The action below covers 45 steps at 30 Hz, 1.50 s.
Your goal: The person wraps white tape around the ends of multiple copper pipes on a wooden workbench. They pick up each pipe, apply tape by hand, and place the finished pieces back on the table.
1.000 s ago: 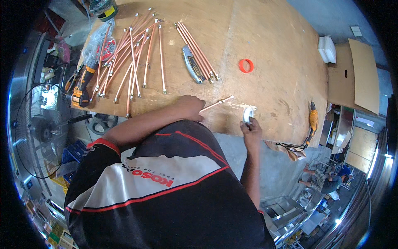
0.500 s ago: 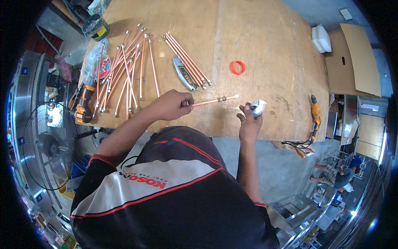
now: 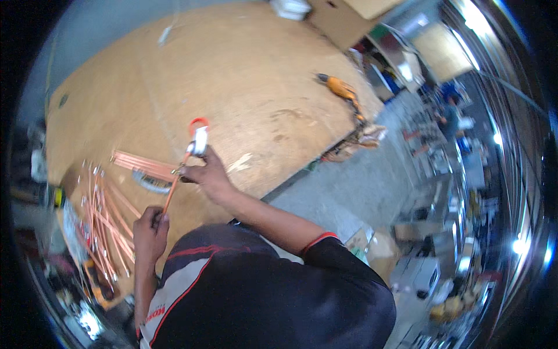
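Observation:
My left hand (image 3: 151, 230) is closed around a thin copper tube (image 3: 171, 196), which points up and away toward my other hand. In my right hand (image 3: 209, 177) is a white roll of tape (image 3: 199, 139), held at the tube's far end; the fingertips are at the brass fitting (image 3: 179, 170) there. Motion blur hides whether any tape lies on the tube. Just beyond the roll, an orange-red ring (image 3: 199, 123) rests on the wooden table (image 3: 244, 75). A row of copper tubes (image 3: 142, 164) lies left of my right hand, beside a grey utility knife (image 3: 152, 182).
Many loose copper tubes (image 3: 104, 212) are heaped at the left, near an orange-and-black power tool (image 3: 99, 284). An orange corded drill (image 3: 342, 90) lies near the table's right edge. Cardboard boxes (image 3: 337, 20) stand beyond the table. Another person (image 3: 447, 116) is far off at the right.
The view has swung to the right, and the scene is blurred. My right hand has brought the tape roll to the tube's end; before, they were apart. My left hand still holds the tube.

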### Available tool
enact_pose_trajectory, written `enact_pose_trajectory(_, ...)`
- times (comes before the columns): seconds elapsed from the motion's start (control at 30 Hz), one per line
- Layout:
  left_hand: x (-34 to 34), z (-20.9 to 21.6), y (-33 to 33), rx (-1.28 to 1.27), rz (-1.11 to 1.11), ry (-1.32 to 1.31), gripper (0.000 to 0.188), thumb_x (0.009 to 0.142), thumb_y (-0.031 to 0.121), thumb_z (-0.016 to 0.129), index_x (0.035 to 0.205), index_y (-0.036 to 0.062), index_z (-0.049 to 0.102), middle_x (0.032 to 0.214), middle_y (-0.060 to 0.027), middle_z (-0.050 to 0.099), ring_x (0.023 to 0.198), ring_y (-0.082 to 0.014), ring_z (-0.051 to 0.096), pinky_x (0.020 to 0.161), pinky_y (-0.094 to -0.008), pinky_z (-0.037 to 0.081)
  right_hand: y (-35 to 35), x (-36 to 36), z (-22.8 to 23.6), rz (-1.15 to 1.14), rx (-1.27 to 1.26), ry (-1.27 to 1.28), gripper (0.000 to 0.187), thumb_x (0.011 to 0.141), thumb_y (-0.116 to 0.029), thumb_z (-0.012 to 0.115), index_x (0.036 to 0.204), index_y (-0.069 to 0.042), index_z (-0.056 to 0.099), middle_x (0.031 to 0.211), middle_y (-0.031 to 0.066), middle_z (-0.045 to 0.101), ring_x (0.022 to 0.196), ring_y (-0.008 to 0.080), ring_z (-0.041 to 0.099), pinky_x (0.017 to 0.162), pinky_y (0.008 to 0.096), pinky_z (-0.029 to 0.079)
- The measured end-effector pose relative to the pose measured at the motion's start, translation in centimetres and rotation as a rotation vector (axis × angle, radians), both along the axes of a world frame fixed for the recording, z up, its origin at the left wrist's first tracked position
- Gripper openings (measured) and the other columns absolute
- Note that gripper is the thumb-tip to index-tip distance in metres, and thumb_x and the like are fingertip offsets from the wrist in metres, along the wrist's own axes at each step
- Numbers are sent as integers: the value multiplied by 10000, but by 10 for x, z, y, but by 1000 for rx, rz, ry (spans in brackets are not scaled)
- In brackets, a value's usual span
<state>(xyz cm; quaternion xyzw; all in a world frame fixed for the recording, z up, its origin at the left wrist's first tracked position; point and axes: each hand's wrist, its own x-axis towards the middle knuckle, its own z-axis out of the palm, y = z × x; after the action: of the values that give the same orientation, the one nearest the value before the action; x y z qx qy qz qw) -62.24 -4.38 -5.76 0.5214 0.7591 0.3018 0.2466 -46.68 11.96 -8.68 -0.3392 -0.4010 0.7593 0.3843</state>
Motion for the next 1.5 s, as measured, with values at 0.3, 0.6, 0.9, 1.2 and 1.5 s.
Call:
enact_pose_trajectory(0.3, 16, 6, 14, 35, -86, -149, 144, 924, 118, 620, 952, -22, 603, 602, -44, 558, 528, -101, 479, 516, -286, 406, 33, 44, 34, -131, 71, -17, 583, 819, 49, 678, 1344, -10, 430, 1220, 132, 505, 970, 228, 654, 861, 346, 585)
enact_pose_trajectory(0.6, 20, -2, 21, -77, -120, -555, 165, 999, 182, 549, 985, 19, 566, 592, -1, 522, 485, -66, 450, 449, -233, 368, 44, 47, 38, -239, 129, 24, 527, 742, 64, 712, 1220, -23, 506, 1097, 85, 554, 929, 184, 625, 806, 320, 560)
enact_pose_trajectory(0.9, 3, -14, 14, -92, -134, -635, 181, 1002, 196, 548, 1028, 21, 589, 669, -36, 562, 576, -98, 531, 521, -244, 424, 60, 56, 55, 177, 318, -223, 259, 804, -52, 739, 1032, -17, 621, 847, 31, 635, 763, 117, 645, 679, 265, 548)
enact_pose_trajectory(1.2, -31, 56, 9, 276, -131, 258, 190, 894, 142, 645, 1008, -10, 665, 841, -165, 648, 771, -321, 637, 720, -394, 499, 38, 56, 104, 326, 387, -400, 260, 864, -167, 729, 1008, 13, 607, 757, 61, 633, 625, 119, 627, 536, 275, 521)
enact_pose_trajectory(1.5, -30, 82, 16, 530, -153, 470, 144, 812, 18, 712, 952, -5, 691, 797, -140, 645, 735, -289, 619, 669, -388, 484, 24, 51, 90, 150, 232, -323, 307, 940, -297, 680, 1004, -19, 567, 657, 16, 556, 487, 97, 546, 424, 252, 453)
